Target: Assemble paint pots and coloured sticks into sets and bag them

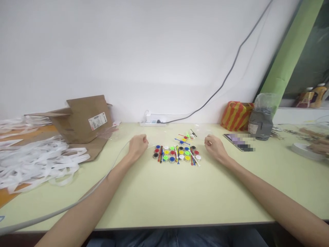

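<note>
Both of the person's bare hands are at the middle of a pale yellow-green table [159,195], one on each side of a neat set of small round plastic discs [172,152] in red, blue, yellow, green, white and black. The left hand [138,147] is just left of the set, its fingers curled inward into a loose fist; the right hand [215,146] is just right of it, its fingers likewise curled closed. Whether either fist encloses something small cannot be told. The discs lie in three rows running left to right, with upright bunches of slim coloured plastic arrows [177,153] between their columns. On the far side of the set is a looser scatter of similar discs and arrows [184,139]. A thin grey cord [59,211] runs from the near left across the left forearm toward the left hand. Farther left are an open brown cardboard box [87,120] and a tangled heap of white ribbon-like strips [43,161]. A white power strip [153,120] is at the far edge by the wall. To the far right are a red-and-yellow striped bag [235,116], a grey plastic bag [260,123] and, nearer, a flat phone-like object [235,141], partly blurred. At the right edge, another person's hand [320,146] is at a white roll [305,152].
</note>
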A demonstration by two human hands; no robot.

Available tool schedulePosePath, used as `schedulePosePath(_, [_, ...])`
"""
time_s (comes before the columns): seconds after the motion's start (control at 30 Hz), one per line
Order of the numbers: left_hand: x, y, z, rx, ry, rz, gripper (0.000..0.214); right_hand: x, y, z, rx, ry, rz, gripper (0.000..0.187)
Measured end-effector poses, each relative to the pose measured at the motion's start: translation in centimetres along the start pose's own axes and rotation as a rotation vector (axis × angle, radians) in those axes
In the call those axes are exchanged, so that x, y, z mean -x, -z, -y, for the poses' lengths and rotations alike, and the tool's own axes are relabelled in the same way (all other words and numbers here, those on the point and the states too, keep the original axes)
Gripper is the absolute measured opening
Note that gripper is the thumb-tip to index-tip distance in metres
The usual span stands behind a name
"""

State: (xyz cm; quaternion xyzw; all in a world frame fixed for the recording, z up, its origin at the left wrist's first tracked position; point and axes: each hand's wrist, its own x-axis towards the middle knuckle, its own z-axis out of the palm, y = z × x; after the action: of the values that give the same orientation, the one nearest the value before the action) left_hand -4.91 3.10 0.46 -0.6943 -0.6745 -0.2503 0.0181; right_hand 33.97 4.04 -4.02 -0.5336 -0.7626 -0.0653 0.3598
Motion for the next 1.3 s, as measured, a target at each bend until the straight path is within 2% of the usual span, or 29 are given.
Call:
schedulePosePath(0.2, [-0.4, -1.2, 0.6, -0.144, -0.007, -0.024, 0.018, -0.2, 0.3, -1.0, -0.137, -0.178, -0.029, 0.013])
schedulePosePath(0.43, [-0.5, -2.0, 0.8, -0.229, -0.07, 0.022, 0.019, 0.1, -0.3, -2.3, -0.169, -0.279, 0.008, 0.028])
schedulePosePath(0.63, [-0.6, -2.3, 0.7, -0.269, -0.097, 0.083, 0.017, 0.4, -1.7, -1.9, -0.208, -0.295, 0.107, 0.029])
schedulePosePath(0.93, [-0.7, -2.2, 0.9, -0.218, -0.087, 0.027, 0.017, 0.3, -1.1, -0.9, -0.256, -0.241, 0.171, 0.025])
schedulePosePath(1.2, [-0.9, -2.4, 1.2, -0.121, -0.086, -0.05, 0.018, 0.0, -1.1, -1.6, -0.371, -0.296, 0.041, 0.022])
schedulePosePath(1.3, [-0.9, -2.6, 1.2, -0.093, -0.085, -0.086, 0.018, -0.1, -1.0, -1.7, -0.463, -0.31, 0.038, 0.02])
